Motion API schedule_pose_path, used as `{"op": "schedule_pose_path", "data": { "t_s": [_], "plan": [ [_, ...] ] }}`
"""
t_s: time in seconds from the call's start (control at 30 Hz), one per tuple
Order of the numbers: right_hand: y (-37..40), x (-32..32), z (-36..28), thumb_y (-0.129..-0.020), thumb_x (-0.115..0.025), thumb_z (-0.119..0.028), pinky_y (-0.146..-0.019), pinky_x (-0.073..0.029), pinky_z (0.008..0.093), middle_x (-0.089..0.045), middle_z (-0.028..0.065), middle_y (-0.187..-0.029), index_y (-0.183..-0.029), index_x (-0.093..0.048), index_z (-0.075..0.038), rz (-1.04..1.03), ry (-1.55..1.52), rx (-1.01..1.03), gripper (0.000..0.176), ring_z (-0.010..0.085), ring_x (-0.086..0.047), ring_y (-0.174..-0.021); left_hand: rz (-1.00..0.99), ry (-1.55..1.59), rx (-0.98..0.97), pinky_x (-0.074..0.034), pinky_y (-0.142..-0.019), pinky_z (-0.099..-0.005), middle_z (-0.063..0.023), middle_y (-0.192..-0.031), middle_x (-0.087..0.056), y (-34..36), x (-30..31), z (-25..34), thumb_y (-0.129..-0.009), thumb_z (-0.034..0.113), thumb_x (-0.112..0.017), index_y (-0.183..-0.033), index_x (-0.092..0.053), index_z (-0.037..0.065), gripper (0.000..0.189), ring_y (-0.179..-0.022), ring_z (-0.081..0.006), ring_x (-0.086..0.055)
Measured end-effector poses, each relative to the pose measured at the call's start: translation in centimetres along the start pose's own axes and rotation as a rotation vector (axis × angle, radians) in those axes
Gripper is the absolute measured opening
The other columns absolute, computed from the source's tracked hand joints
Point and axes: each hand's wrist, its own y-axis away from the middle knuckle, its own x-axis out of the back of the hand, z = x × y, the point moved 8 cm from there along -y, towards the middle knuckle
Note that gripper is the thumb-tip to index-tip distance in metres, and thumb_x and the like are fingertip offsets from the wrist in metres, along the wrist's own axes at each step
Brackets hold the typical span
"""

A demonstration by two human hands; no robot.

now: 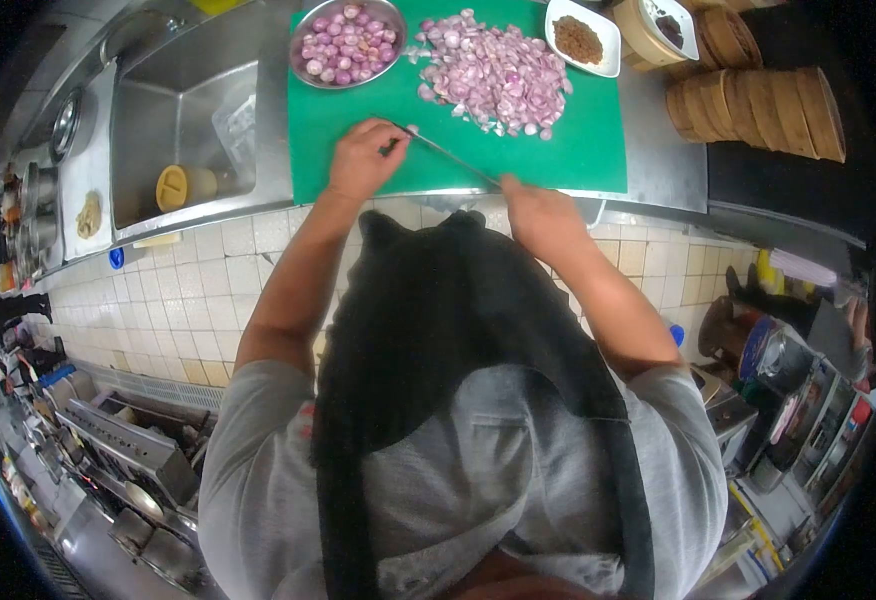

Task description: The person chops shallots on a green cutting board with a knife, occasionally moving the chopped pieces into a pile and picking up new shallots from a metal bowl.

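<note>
My right hand is closed around the handle of a knife at the near edge of the green cutting board. The thin knife blade slants up and left across the board. At its tip my left hand is curled, thumb and fingers drawn together; what they pinch is too small to make out. A small pale piece lies against the blade there. Beyond the hands spreads a heap of sliced shallots. A metal bowl of whole peeled shallots stands at the board's far left.
A white dish of brown crumbly food sits at the board's far right corner. Past it are a tub and stacked bamboo steamers. To the left is a steel sink holding a yellow-lidded container.
</note>
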Motion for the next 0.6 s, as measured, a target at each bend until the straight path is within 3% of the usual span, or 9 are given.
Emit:
{"op": "schedule_pose_path", "data": {
  "t_s": [0.4, 0.6],
  "plan": [
    [-2.1, -3.3, 1.6, -0.101, -0.05, -0.012, -0.079, -0.056, 0.0568, -0.074, 0.0251, -0.094, -0.122, -0.055, -0.005, -0.135, -0.056, -0.026, 0.023, 0.0447, -0.073, -0.089, 0.011, -0.006, 0.003, -0.06, -0.064, -0.032, -0.0044, -0.093, -0.075, -0.4, -0.4, 0.0, -0.083, 0.006, -0.082, -0.088, -0.075, 0.008, 0.009, -0.072, -0.0188, -0.071],
    [-1.8, -2.9, 1.5, -0.101, -0.052, -0.013, -0.078, -0.054, 0.0581, -0.073, 0.0251, -0.092, -0.122, -0.055, -0.005, -0.076, -0.093, -0.022, 0.023, 0.0451, -0.072, -0.088, 0.029, -0.001, 0.016, -0.059, -0.064, -0.0322, -0.0029, -0.093, -0.074, -0.3, -0.3, 0.1, -0.082, 0.006, -0.081, -0.087, -0.074, 0.008, 0.01, -0.071, -0.0182, -0.07]
  ]
}}
